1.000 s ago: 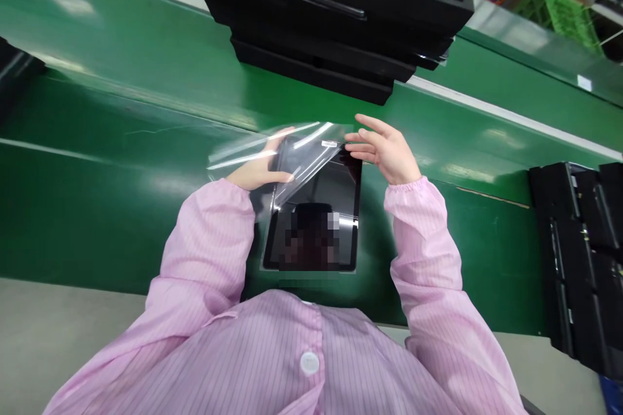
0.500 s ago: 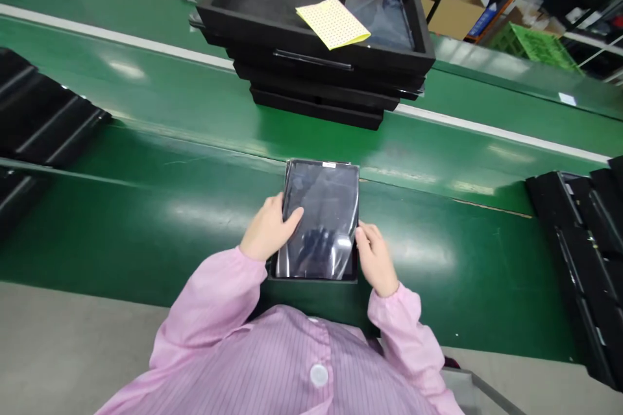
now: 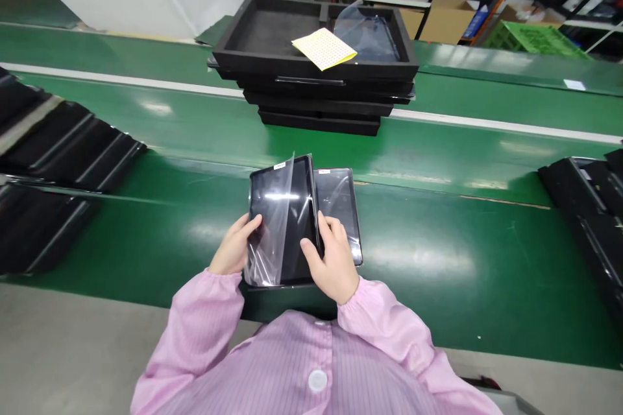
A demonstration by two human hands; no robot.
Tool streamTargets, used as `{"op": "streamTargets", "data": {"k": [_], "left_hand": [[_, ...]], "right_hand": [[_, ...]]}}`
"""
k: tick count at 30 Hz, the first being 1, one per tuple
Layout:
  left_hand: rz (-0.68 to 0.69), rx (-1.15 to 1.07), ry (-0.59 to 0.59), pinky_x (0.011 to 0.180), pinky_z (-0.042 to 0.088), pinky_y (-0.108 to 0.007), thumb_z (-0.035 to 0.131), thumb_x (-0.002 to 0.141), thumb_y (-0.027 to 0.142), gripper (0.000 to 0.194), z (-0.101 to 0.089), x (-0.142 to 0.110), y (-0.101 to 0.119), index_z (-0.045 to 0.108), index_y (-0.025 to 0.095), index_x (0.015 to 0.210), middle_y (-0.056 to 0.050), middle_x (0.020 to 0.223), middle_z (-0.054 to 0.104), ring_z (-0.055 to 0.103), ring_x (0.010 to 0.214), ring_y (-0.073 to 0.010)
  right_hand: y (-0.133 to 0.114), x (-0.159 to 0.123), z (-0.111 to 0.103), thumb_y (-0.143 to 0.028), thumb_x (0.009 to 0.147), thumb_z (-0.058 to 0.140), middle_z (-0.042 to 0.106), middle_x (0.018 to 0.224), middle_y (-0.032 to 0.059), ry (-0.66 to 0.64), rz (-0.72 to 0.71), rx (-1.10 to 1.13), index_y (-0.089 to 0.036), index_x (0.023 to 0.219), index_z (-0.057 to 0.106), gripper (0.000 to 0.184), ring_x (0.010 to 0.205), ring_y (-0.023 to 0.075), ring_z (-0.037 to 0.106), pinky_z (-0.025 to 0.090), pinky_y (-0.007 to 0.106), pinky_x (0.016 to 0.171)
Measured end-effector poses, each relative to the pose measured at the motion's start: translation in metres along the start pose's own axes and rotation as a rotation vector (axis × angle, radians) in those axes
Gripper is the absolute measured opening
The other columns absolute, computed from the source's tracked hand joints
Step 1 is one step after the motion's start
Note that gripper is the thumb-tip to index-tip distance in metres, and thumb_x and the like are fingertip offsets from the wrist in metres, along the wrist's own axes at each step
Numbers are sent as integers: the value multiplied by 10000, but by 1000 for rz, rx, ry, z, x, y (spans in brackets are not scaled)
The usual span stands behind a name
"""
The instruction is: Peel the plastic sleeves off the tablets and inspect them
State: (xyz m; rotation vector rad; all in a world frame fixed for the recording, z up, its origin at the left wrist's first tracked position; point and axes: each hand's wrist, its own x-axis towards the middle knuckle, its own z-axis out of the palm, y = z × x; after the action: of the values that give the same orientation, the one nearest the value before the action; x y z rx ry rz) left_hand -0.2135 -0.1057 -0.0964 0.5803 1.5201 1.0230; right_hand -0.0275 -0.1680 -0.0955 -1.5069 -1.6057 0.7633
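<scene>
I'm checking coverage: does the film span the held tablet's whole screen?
No, the film ends partway across the held tablet, leaving its right side uncovered.

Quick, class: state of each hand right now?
Left hand: holding the front tablet by its left edge, thumb over clear film.
Right hand: holding the same tablet's right edge.

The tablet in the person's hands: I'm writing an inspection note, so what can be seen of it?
The tablet is a thin, dark rectangle with a glossy black screen. Clear, creased plastic film covers its left part; the right part looks bare. A small white label shows near the top edge. Slightly turned, it partly hides a second tablet. The left hand holds its left side, the right hand its right.
</scene>
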Motion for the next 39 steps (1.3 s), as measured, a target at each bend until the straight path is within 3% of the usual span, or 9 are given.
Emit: {"op": "streamTargets", "data": {"k": [4,10,15,18,24,29,34,39], "left_hand": [[-17,-40,80,418,451,-210,838,515,210,228,-16,6,16,650,191,643,23,559,608,538,476,-122],[-68,-27,131,396,450,-165,801,556,114,177,-42,19,25,644,170,615,15,538,606,545,449,-102],[-56,20,106,487,528,-216,817,583,173,204,-53,29,26,687,180,740,-17,634,690,658,570,-169],[-40,111,116,559,550,-254,826,600,227,247,-54,33,26,703,183,810,-48,696,728,712,698,-225],[156,259,223,798,578,-293,835,537,243,255,-59,43,18,718,190,757,-50,800,768,721,941,-269],[153,206,227,830,593,-350,874,498,244,328,-62,46,14,713,186,778,-73,815,775,733,930,-286],[145,159,264,825,601,-319,831,558,154,305,-69,48,17,700,184,831,-70,799,771,744,925,-254],[106,111,232,870,592,-294,795,600,113,258,-76,52,17,696,160,834,-90,841,781,741,992,-245]], "right_hand": [[13,12,-3,-399,950,507,646,1207,127,-76,-36,23,-220,1371,612,469,1142,288,606,501,492,1054],[67,10,-36,-458,910,505,603,1281,194,230,97,-143,-159,1372,588,556,1230,344,566,461,570,1072],[100,-4,-40,-535,886,499,586,1292,214,235,200,-175,-150,1373,564,624,1213,371,570,508,597,981],[101,-9,-29,-552,876,516,613,1245,198,203,190,-169,-158,1342,587,615,1185,368,578,474,602,1018],[94,-5,-19,-552,866,540,636,1141,161,179,225,-113,-183,1277,617,557,1108,341,618,491,548,996],[99,4,-22,-558,785,616,667,1064,152,177,322,-16,-174,1122,620,512,983,319,668,543,513,916],[107,8,-25,-576,761,619,706,1039,147,167,377,134,-191,1066,565,495,795,258,693,584,472,809],[111,6,-28,-607,735,619,709,1081,163,196,391,243,-194,1055,550,527,908,271,702,557,483,900]]}}
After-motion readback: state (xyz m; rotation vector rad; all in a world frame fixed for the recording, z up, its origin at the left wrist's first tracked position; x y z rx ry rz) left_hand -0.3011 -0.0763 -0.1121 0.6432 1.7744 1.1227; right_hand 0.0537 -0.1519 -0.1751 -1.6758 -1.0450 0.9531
